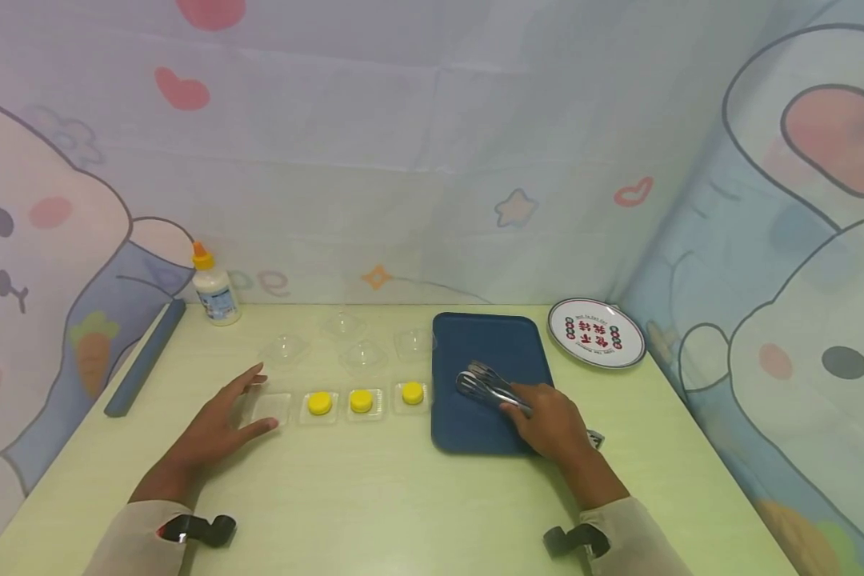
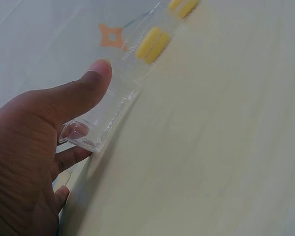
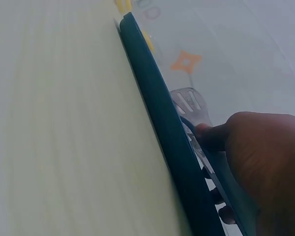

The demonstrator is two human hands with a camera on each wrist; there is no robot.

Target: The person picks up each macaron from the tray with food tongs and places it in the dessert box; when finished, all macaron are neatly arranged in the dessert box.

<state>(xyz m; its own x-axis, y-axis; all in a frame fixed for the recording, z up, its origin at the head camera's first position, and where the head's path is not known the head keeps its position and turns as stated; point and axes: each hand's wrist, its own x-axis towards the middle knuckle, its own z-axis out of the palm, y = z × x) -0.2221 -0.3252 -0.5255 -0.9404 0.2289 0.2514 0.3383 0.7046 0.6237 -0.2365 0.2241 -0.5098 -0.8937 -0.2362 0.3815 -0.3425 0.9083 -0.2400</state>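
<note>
My right hand (image 1: 550,420) grips metal food tongs (image 1: 491,390) over the dark blue tray (image 1: 450,432), their slotted heads pointing left. The right wrist view shows the slotted head (image 3: 191,104) beyond the tray's edge. My left hand (image 1: 216,420) is spread beside an empty clear plastic box base (image 1: 274,409), thumb at its near side, fingers toward its far side. To the right, in a row, three more clear bases hold yellow macarons: one (image 1: 320,402), another (image 1: 361,401) and a third (image 1: 413,393) close to the tray.
Several clear domed lids (image 1: 363,354) lie behind the bases. A glue bottle (image 1: 217,294) stands at the back left, near a long grey-blue bar (image 1: 146,358). At the back right sits a white plate (image 1: 596,333) with red lettering. Patterned cloth (image 1: 403,160) closes off the back and sides.
</note>
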